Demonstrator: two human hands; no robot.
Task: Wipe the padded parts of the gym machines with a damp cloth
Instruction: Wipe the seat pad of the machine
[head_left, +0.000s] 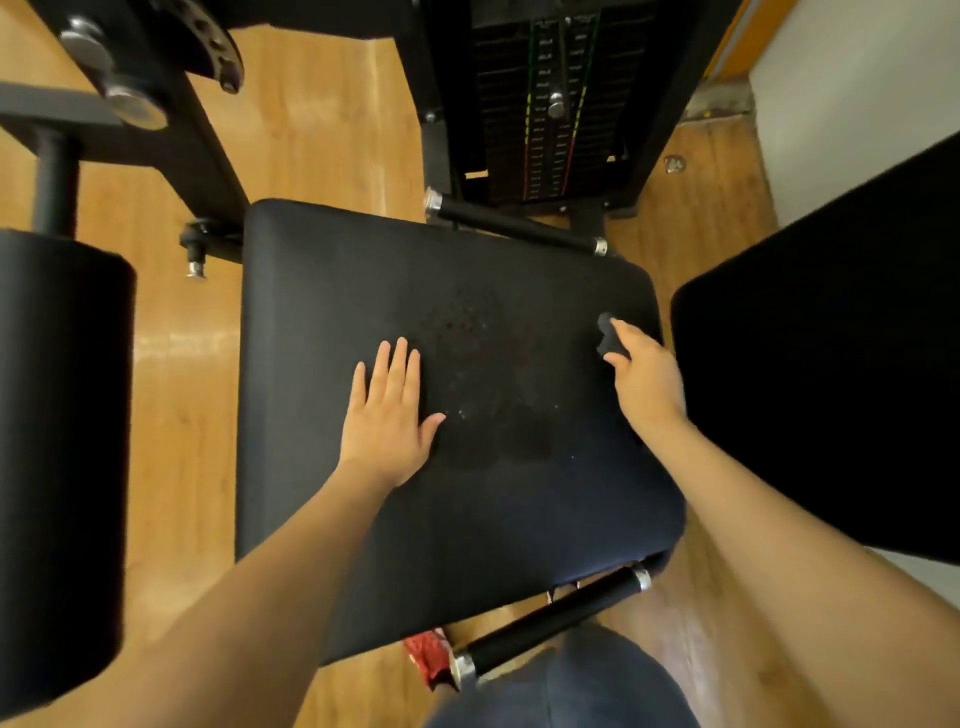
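Wood floor, black seat pad centre. Left hand lay flat, fingers straight, bracing the pad. Right hand gripped a bunched dark cloth near the right edge. Best wiped in overlapping strokes across the damp middle.

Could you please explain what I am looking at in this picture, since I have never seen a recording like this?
There is no robot here: a camera worn on a person's head looks down at their two bare hands. Below them is a gym machine's black padded seat. The left hand lies flat on it, fingers straight. The right hand grips a small dark cloth against the seat's right side. A darker patch with droplets marks the seat's middle, probably damp. Behind stands the weight stack; other black pads flank the seat, on a wooden floor.
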